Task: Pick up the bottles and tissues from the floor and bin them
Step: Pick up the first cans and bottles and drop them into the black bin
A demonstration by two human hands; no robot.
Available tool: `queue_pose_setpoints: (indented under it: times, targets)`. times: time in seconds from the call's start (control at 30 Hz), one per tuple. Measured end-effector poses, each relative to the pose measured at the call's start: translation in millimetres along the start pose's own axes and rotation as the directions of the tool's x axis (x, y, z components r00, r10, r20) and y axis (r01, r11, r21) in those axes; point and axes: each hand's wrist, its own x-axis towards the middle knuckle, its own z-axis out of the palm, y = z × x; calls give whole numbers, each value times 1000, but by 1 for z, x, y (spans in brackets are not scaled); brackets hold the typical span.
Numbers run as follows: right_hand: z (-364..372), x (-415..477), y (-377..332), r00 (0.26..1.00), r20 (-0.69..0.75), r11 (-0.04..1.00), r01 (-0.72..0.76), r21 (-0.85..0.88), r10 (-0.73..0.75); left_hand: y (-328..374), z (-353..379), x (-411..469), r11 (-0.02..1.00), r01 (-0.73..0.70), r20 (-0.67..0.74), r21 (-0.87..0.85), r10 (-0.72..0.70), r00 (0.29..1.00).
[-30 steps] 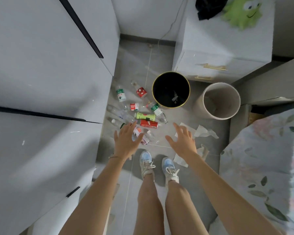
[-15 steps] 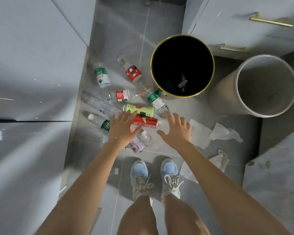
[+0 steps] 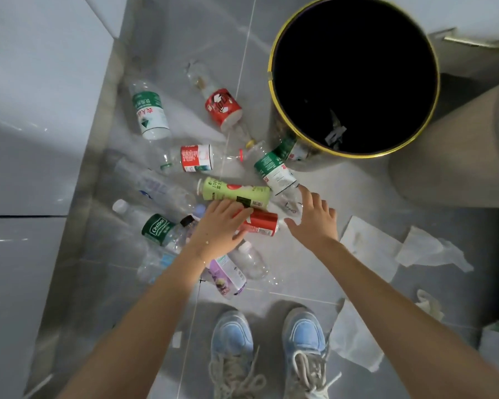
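Reaching, left: your left hand (image 3: 218, 226) is spread flat, palm down, fingers loosely apart, over the red cylindrical drink can (image 3: 262, 223); fingertips lie across the can's left end and reach the edge of the light green plastic bottle with a white cap (image 3: 234, 192). Nothing gripped, no fingers curled under.
Right hand: your right hand (image 3: 314, 218) is open too, fingers splayed, thumb pointing left toward the can's right end; fingertips over the base of the clear plastic bottle with a green-and-white label (image 3: 277, 174). Contact or just above, cannot tell. Holds nothing.
Bottles: all lie on the grey tiled floor (image 3: 167, 38), clustered left of the bin. Clear bottle with green label (image 3: 150, 113) far left, clear bottle with red wrap (image 3: 222, 106) near the top, clear bottle with red-and-white label (image 3: 196, 158) in the middle, green Cestbon-labelled bottle (image 3: 157, 228) and purple-labelled bottle (image 3: 228, 276) by your left wrist.
Tissues: crumpled white tissues (image 3: 424, 249) on the floor right of your right forearm, one flat white sheet (image 3: 366, 237) just beside it, another (image 3: 355, 338) by your right shoe.
Bin: round black bin with a gold rim (image 3: 274, 53) stands upright just beyond the bottles, a scrap visible inside.
Feet: light blue sneakers (image 3: 232, 332) at the bottom, toes toward the pile.
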Motion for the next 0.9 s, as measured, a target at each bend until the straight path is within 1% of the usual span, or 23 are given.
queue_pose_setpoints:
  times: [0.17, 0.23, 0.37, 0.47, 0.53, 0.6, 0.67, 0.8, 0.83, 0.9]
  targets:
    - [5, 11, 0, 999, 27, 998, -24, 60, 22, 3, 11, 2, 999, -37, -2, 27, 37, 999]
    - [8, 11, -1, 998, 46, 995, -47, 86, 43, 7, 9, 2, 998, -32, 28, 45, 31, 999]
    - [13, 9, -3, 994, 64, 984, -99, 150, 91, 10, 11, 4, 994, 13, 117, 106, -26, 993]
    - [11, 2, -1, 988, 99, 969, -136, 206, 117, 15, 10, 4, 987, 47, 147, 154, -69, 987]
    - [4, -7, 0, 983, 115, 946, -171, 275, 144, 20, 5, 3, 985, 68, 164, 158, -94, 982]
    - [-8, -20, -1, 979, 102, 894, -205, 397, 179, 26, -5, 0, 986, 92, 147, 138, -112, 983]
    - [-25, -36, -2, 977, 59, 841, -205, 501, 203, 31, -19, -4, 988, 118, 109, 104, -129, 986]
    - [-64, -65, -6, 956, -25, 777, -223, 588, 293, 44, -66, -14, 986, 164, 56, -2, -164, 985]
    - [-75, -71, -9, 947, -36, 760, -232, 607, 318, 48, -80, -17, 983, 181, 24, -35, -181, 983]
    - [-97, -84, -15, 933, -53, 720, -238, 652, 357, 59, -110, -20, 947, 266, -5, -181, -271, 963]
